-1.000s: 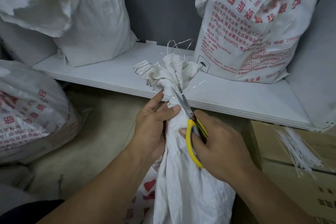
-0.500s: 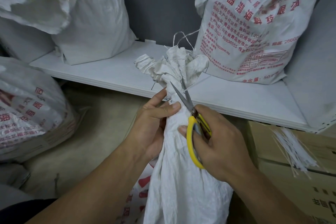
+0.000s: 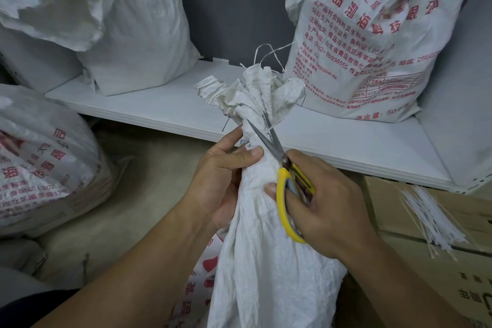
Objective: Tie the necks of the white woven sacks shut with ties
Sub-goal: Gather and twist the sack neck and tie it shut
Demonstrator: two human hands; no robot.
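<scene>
Centre, near: white woven sack (image 3: 266, 261) stands upright, its neck gathered into a bunch in front of the white shelf (image 3: 159, 106). Left hand (image 3: 223, 176) grips the sack just below the bunch, thumb laid across the front. Right hand (image 3: 327, 202) holds the yellow-handled scissors (image 3: 285, 173), fingers through the loops; blades slightly parted, tips at the neck. Bundle of white ties (image 3: 431, 216) lies on the cardboard box (image 3: 426, 287), right.
</scene>
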